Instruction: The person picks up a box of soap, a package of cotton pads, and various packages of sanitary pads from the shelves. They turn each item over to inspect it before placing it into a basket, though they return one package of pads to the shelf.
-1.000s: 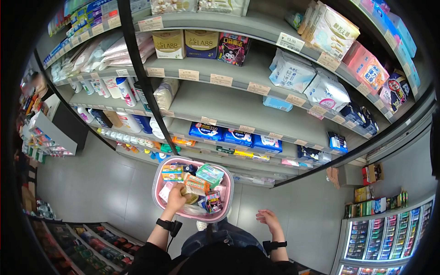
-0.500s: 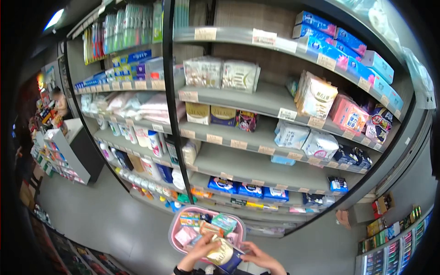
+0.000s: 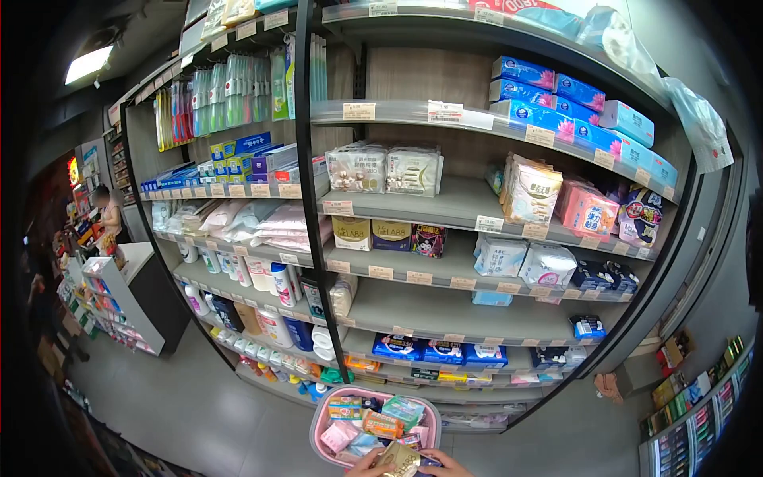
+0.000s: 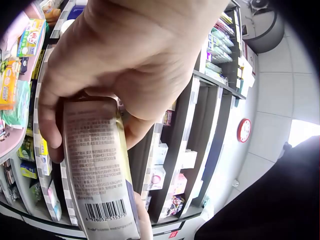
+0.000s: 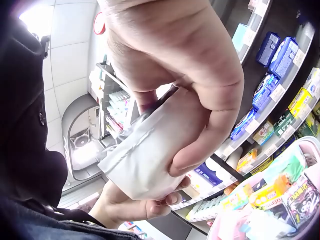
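Both hands hold a gold and navy pack of sanitary pads [image 3: 400,459] at the bottom of the head view, by the basket's near side. The left hand [image 3: 368,463] grips one end; its wrist view shows thumb and fingers bent around the pack, whose printed side carries a barcode. At the other end, the right hand [image 5: 185,65] pinches the pack between thumb and fingers. Close by is a pink basket [image 3: 316,429] filled with packs, among them an orange pack [image 3: 383,424], a teal pack [image 3: 404,409] and a pink pack [image 3: 339,435].
Ahead rises a tall shelf unit [image 3: 445,266] with pad packs, tissue packs [image 3: 524,91] and price tags along its edges. Bottles [image 3: 282,284] and toothbrushes [image 3: 226,91] fill the section left of a black post [image 3: 306,159]. Far left, a person stands behind a counter [image 3: 151,278].
The left hand has lifted the pack from inside the basket, and the right hand has come in to hold it too. The head view has tilted upward, showing higher shelves.
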`<move>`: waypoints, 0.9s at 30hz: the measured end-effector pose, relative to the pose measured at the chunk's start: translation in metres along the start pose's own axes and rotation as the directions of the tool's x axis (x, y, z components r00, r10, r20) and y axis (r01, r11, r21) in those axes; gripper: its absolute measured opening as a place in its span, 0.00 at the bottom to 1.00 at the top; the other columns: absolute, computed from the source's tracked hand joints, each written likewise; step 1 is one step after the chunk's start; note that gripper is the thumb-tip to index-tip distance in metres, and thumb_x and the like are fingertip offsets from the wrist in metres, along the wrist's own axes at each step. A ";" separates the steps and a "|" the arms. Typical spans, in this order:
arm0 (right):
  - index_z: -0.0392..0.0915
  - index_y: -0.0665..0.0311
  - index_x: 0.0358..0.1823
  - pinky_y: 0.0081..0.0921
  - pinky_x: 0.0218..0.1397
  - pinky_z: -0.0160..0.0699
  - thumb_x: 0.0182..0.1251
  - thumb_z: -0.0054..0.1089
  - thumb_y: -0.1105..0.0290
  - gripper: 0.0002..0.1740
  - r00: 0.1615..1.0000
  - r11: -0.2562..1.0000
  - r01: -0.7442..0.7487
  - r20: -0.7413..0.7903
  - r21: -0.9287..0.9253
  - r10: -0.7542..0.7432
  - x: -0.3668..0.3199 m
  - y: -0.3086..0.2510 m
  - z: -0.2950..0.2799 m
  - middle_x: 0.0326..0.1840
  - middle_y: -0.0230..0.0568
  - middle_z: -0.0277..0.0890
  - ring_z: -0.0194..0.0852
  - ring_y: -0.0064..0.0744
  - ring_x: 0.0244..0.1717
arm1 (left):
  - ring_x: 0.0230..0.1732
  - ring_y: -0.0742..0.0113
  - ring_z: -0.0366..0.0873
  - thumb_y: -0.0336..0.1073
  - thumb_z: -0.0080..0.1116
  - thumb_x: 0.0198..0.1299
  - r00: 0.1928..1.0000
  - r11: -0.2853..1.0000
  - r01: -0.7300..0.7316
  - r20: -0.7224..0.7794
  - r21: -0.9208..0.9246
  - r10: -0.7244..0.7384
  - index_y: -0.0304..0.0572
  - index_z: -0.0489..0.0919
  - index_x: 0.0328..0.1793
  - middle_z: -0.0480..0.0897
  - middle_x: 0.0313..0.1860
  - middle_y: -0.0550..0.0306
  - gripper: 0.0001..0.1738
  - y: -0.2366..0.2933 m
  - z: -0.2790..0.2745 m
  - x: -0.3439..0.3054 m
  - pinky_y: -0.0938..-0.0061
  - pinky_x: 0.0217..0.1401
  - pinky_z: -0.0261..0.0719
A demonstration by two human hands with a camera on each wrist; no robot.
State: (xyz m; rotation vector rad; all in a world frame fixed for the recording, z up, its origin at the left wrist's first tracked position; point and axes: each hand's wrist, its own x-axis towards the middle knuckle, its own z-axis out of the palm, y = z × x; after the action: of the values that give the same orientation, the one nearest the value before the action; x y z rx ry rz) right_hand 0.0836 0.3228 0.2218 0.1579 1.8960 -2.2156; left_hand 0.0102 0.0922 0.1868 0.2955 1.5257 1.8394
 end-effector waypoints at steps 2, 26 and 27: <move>0.68 0.59 0.64 0.17 0.39 0.73 0.67 0.61 0.69 0.25 1.000 1.000 -0.006 0.003 0.020 0.006 -0.001 -0.001 0.001 0.53 0.29 0.73 0.72 0.19 0.42 | 0.55 0.66 0.78 0.44 0.59 0.65 0.995 0.995 -0.092 -0.039 0.038 0.093 0.40 0.60 0.76 0.75 0.63 0.56 0.36 -0.003 -0.001 0.000 0.72 0.42 0.84; 0.64 0.70 0.66 0.23 0.61 0.69 0.62 0.71 0.58 0.37 0.911 0.989 -0.119 0.387 -0.084 0.143 0.034 -0.042 -0.090 0.59 0.42 0.73 0.70 0.27 0.59 | 0.32 0.81 0.66 0.40 0.48 0.73 0.972 0.950 -0.025 -0.214 0.312 0.096 0.42 0.75 0.40 0.71 0.28 0.70 0.11 0.043 0.052 0.053 0.82 0.34 0.67; 0.64 0.70 0.66 0.23 0.61 0.69 0.62 0.71 0.58 0.37 0.908 0.989 -0.119 0.393 -0.088 0.145 0.032 -0.050 -0.091 0.59 0.42 0.73 0.70 0.27 0.59 | 0.31 0.82 0.66 0.40 0.49 0.73 0.977 0.960 -0.011 -0.200 0.281 0.070 0.42 0.75 0.40 0.71 0.28 0.70 0.11 0.049 0.057 0.052 0.82 0.33 0.66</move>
State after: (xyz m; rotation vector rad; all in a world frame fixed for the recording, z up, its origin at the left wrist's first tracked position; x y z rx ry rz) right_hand 0.0357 0.4165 0.2480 -0.1615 1.6721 -1.9184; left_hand -0.0117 0.1673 0.2342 0.2726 1.9435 1.7287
